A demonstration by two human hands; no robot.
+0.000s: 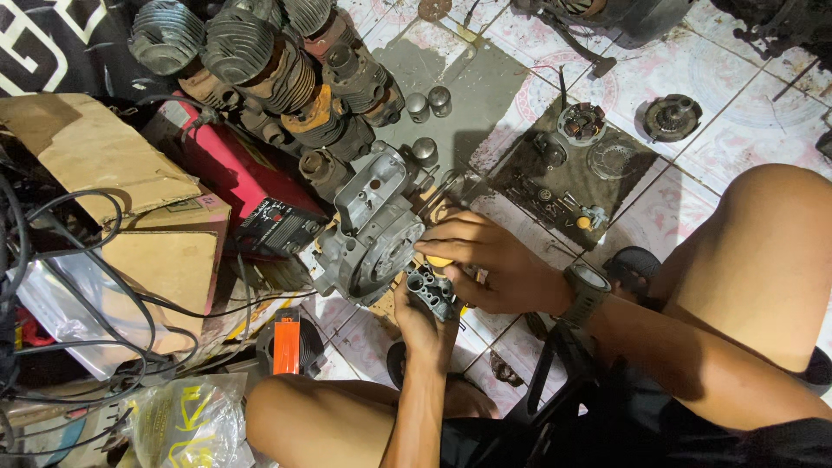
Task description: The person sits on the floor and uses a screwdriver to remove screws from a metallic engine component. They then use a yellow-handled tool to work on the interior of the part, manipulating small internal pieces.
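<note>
Grey cast-metal carburettor body (431,292) is sitting in my left hand (422,322), fingers curling closed around its underside, just beside one pale aluminium engine crankcase (371,227) lying on the tiled floor (745,130). My right hand (490,260), wearing one dark wristwatch (586,293), is pinching a small yellow-handled tool (439,261) against the part's top. Three small silvery metal cylinders (424,150) are standing near a cluster of finned cylinder barrels (260,61). One red box-shaped machine (238,178) is resting left.
</note>
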